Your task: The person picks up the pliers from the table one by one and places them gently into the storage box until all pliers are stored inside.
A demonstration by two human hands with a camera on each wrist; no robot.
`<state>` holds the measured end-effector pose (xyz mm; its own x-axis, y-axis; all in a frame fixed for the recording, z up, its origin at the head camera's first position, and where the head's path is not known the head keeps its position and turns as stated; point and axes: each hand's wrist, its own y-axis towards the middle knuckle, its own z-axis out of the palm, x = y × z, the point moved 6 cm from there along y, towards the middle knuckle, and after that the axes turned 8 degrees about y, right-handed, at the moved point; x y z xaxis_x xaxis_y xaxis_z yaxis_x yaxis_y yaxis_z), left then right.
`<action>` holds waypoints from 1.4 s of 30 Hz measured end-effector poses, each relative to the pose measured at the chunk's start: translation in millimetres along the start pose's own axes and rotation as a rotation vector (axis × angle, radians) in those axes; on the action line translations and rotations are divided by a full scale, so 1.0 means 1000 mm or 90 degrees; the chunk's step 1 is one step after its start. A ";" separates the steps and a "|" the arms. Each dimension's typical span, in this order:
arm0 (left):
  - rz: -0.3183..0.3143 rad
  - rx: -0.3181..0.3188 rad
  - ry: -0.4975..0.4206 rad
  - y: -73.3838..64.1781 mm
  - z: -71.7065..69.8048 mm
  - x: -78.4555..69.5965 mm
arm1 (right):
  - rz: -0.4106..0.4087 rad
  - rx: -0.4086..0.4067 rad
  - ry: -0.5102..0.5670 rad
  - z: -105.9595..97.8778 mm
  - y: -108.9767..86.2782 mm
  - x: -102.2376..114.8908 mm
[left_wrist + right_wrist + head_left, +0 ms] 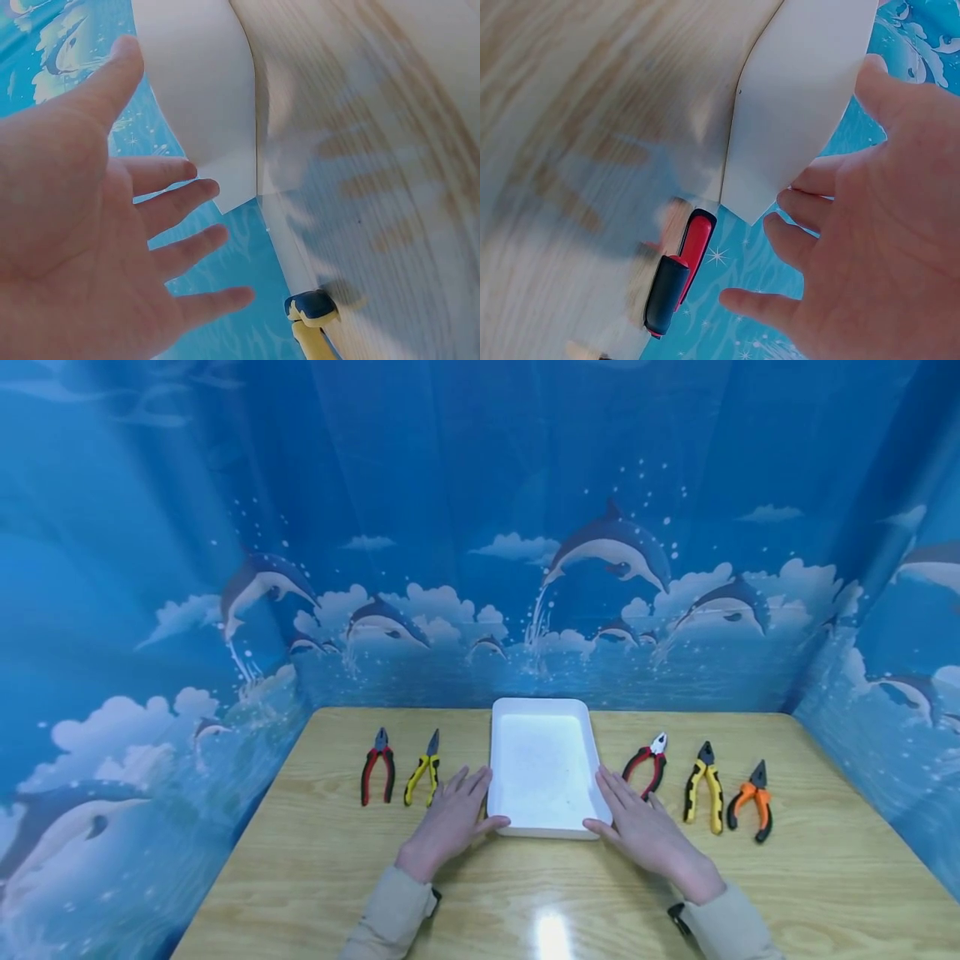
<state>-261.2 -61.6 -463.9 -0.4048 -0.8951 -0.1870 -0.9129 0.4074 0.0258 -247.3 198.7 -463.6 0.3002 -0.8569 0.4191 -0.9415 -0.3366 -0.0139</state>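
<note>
A white rectangular tray (543, 768) lies on the table between the two hands. My left hand (452, 821) touches its left side, fingers stretched out and thumb at the near left corner. On the opposite side my right hand (647, 831) has straight fingers along the tray wall, its thumb at the near right corner. Both wrist views show the palms facing the tray's outer wall (206, 97). Nearest the left hand are yellow-and-black pliers (424, 774); just beyond the right hand's fingers lie red-and-black pliers (654, 766) with a silver head.
Farther left lie red-and-black pliers (378, 768) with a dark head. Toward the right are thicker yellow-and-black pliers (703, 787) and orange-and-black pliers (752, 802). The wooden table (315, 877) meets a blue dolphin-print curtain (450, 527) at the back and sides.
</note>
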 end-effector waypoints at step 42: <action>-0.251 -0.278 0.247 -0.018 -0.056 0.124 | 0.004 0.007 0.009 0.001 -0.002 0.002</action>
<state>-297.6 -190.1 -432.1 0.0451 -0.9942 0.0975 -0.9005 0.0018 0.4348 -244.6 197.7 -463.9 0.2925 -0.8530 0.4323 -0.9413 -0.3364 -0.0268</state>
